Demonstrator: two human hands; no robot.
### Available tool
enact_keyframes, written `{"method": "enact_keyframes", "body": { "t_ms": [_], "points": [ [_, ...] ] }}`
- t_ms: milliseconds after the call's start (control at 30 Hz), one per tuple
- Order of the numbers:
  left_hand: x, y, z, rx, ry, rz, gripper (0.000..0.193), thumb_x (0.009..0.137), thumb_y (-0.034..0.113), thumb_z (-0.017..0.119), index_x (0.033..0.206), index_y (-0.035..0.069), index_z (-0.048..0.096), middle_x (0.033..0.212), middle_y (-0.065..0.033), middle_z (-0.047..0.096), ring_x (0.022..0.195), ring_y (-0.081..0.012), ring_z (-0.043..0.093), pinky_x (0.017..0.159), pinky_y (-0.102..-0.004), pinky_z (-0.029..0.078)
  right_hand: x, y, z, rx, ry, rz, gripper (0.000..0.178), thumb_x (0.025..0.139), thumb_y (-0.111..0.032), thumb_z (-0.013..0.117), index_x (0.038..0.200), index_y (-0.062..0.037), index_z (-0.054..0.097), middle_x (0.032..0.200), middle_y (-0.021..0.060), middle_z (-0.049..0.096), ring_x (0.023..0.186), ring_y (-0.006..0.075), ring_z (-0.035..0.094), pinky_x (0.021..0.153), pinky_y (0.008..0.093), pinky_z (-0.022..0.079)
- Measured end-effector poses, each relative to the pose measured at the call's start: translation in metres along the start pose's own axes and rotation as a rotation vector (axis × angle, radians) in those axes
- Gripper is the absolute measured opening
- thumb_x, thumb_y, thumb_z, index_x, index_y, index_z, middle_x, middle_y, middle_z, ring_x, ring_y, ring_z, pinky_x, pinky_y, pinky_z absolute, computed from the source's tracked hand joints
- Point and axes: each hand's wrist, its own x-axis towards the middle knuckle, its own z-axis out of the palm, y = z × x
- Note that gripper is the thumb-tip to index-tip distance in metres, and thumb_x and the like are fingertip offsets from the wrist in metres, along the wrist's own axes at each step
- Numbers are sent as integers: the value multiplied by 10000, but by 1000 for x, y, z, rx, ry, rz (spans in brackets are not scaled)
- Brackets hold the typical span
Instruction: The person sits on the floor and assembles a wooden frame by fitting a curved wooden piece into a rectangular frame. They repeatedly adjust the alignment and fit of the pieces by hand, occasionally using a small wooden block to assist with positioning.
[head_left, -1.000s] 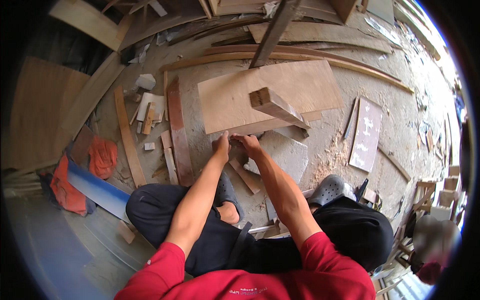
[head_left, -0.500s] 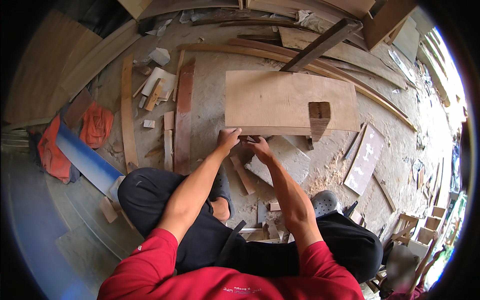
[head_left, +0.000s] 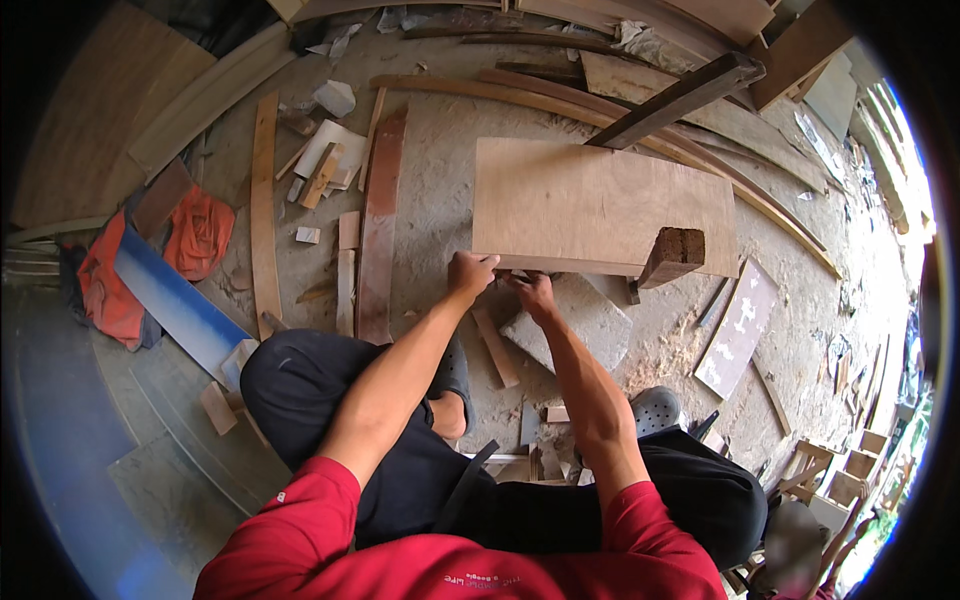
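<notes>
A pale rectangular wooden panel [head_left: 580, 205] lies broadside in front of me. At its near left corner, my left hand [head_left: 472, 273] is closed on the edge, thumb along the top. My right hand [head_left: 534, 294] is closed just beside it, with its fingertips at the underside of the same edge; what they pinch is partly hidden. A square-ended wooden post [head_left: 660, 268] rises by the panel's near right part. Another dark wooden post [head_left: 670, 103] slants up from behind the far edge. Below my right hand lies a pale stone slab [head_left: 575, 325].
Long planks [head_left: 382, 230] lie to the left, near small wood offcuts [head_left: 320, 178]. A blue-white board [head_left: 175, 290] rests by an orange cloth [head_left: 205, 230]. On the right are a paint-spotted board [head_left: 738, 325] and wood shavings [head_left: 668, 345]. Timber strips [head_left: 760, 195] stretch behind the panel.
My view has shifted, so the panel and both hands appear farther right. The square-ended post now shows its end closer to the panel's near edge. Both hands keep their places at the edge.
</notes>
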Motion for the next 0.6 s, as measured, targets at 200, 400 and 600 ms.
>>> {"method": "enact_keyframes", "body": {
  "t_ms": [200,400,600],
  "points": [
    [-9,-3,6,-18,63,122,277,771,224,696,871,-34,707,684,-128,691,577,-209,672,574,-327,519,3,3,-4,-52,-63,-7,326,835,-117,679,1142,-22,625,1099,63,653,1002,172,598,887,292,442],
    [-14,-1,6,117,90,161,264,768,235,701,825,-23,705,662,-132,682,546,-198,654,549,-332,498,-2,-3,2,48,-40,-3,318,813,-144,680,1091,4,646,1044,112,680,971,201,621,861,318,461],
    [-15,5,5,87,62,39,251,775,228,703,817,-20,710,598,-84,651,517,-168,626,517,-313,487,0,1,-3,63,-102,65,376,843,-134,672,1182,9,599,1132,77,642,997,159,597,876,287,444]
  ]
}}
